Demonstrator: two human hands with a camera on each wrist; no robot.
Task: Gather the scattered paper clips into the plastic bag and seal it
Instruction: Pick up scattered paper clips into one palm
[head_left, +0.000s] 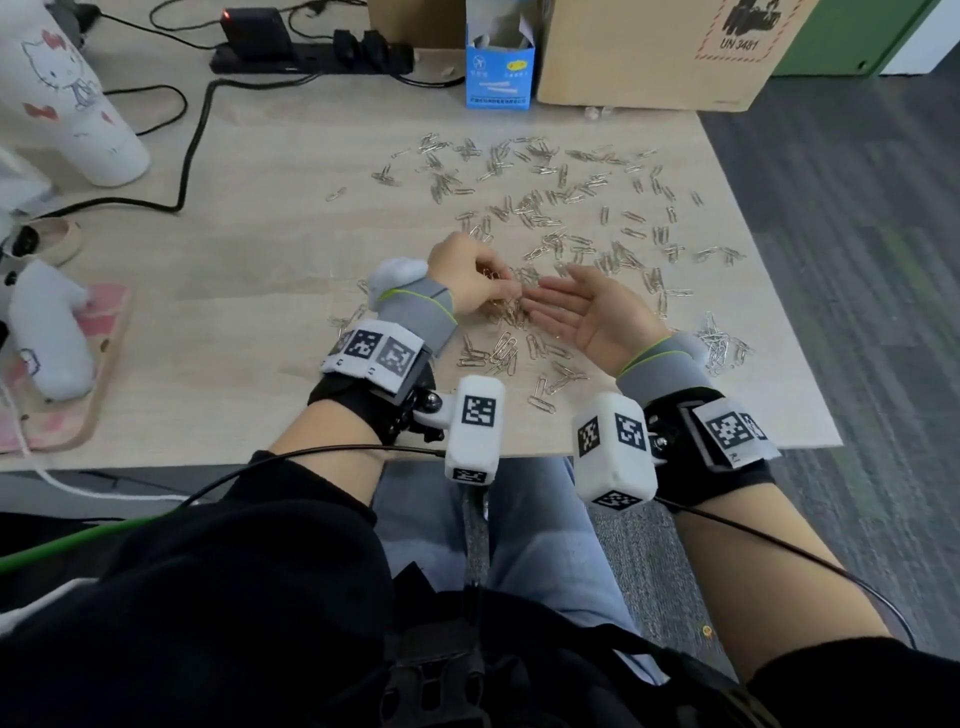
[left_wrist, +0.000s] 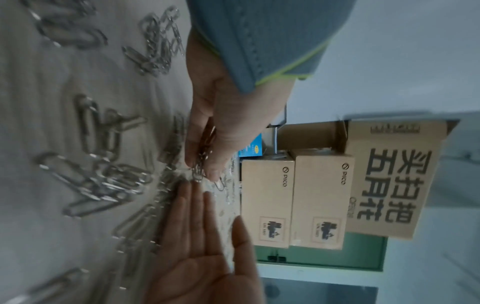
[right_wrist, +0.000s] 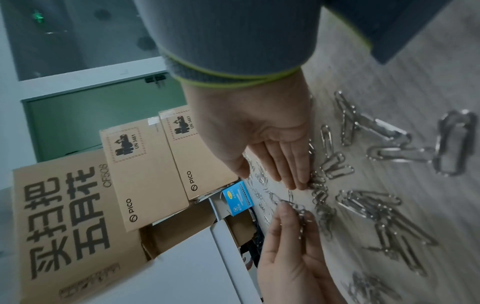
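The head view looks steeply down from above onto the table (head_left: 291, 270) and both forearms. Each wrist view sits low and close, rolled sideways, facing along its hand — both share the clips (left_wrist: 103, 181) and the boxes (right_wrist: 145, 170) beyond.

Even, soft light — wrist views blurred.

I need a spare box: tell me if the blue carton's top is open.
Open: the blue carton stands upright at the table's far edge, top flaps raised.
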